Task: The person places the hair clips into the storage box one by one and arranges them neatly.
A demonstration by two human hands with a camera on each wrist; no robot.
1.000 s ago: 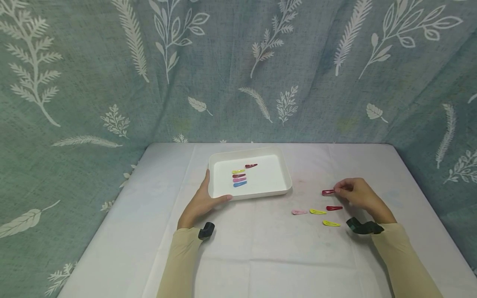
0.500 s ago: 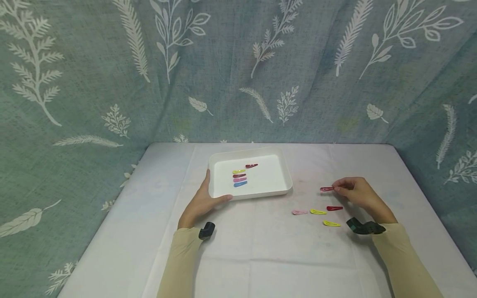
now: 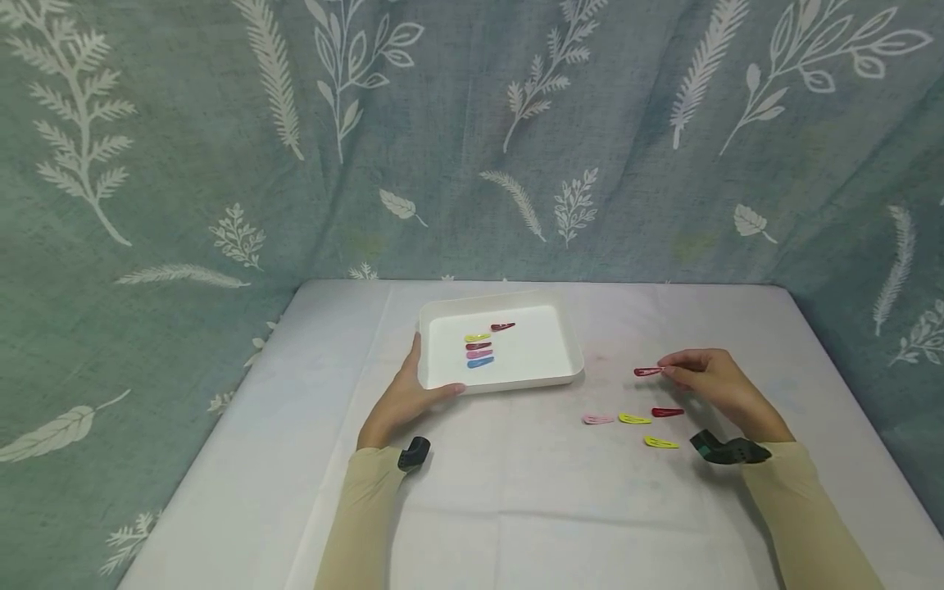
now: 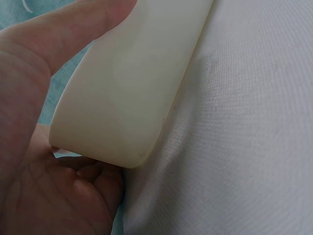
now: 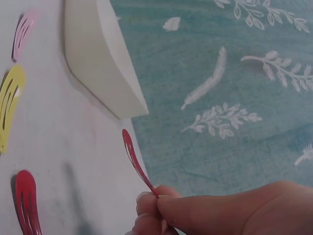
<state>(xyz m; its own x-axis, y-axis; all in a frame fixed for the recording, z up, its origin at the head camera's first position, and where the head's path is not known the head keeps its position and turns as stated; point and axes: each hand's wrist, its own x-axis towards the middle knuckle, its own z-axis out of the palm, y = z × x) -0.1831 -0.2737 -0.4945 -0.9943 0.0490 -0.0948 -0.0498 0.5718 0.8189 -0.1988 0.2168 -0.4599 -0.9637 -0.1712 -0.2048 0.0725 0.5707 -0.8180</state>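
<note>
My right hand [image 3: 711,385] pinches a red snap hair clip [image 3: 648,371] by one end between thumb and fingertips. In the right wrist view the red clip [image 5: 136,159] points away from the fingers, raised over the cloth, its shadow below. My left hand [image 3: 406,397] grips the near left corner of a white tray [image 3: 516,383], thumb along the near wall and fingers round the left side. Up close in the left wrist view, the tray's wall [image 4: 127,93] lies between thumb and fingers. Inside the tray are a yellow clip [image 3: 478,338], a blue clip [image 3: 480,362], a pink one and two dark red ones.
On the white cloth near my right hand lie a pink clip [image 3: 598,419], a yellow clip [image 3: 634,419], a red clip [image 3: 667,412] and a second yellow clip [image 3: 661,442]. A leaf-patterned curtain [image 3: 442,147] hangs behind the table.
The right hand has raised the red clip a little from the cloth and shifted it slightly away from me. My left hand keeps its hold on the tray; the head view has drifted slightly.
</note>
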